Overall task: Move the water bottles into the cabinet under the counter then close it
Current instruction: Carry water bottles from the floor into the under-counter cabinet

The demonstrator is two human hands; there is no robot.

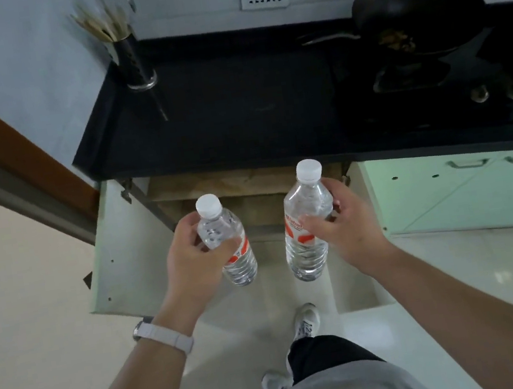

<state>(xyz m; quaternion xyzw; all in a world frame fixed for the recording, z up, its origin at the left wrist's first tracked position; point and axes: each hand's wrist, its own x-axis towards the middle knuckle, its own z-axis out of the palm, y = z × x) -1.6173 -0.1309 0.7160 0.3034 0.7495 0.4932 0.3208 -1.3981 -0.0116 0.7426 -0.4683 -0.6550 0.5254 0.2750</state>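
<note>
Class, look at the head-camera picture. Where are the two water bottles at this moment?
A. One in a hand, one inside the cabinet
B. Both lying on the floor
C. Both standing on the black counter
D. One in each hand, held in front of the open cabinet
D: the left hand grips one water bottle and the right hand grips the other bottle, both upright before the open cabinet.

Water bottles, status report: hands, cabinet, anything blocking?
Left hand gripping left bottle, right hand gripping right bottle, both upright, capped. Cabinet doors open, bottles not yet inside. Nothing in the way.
</note>
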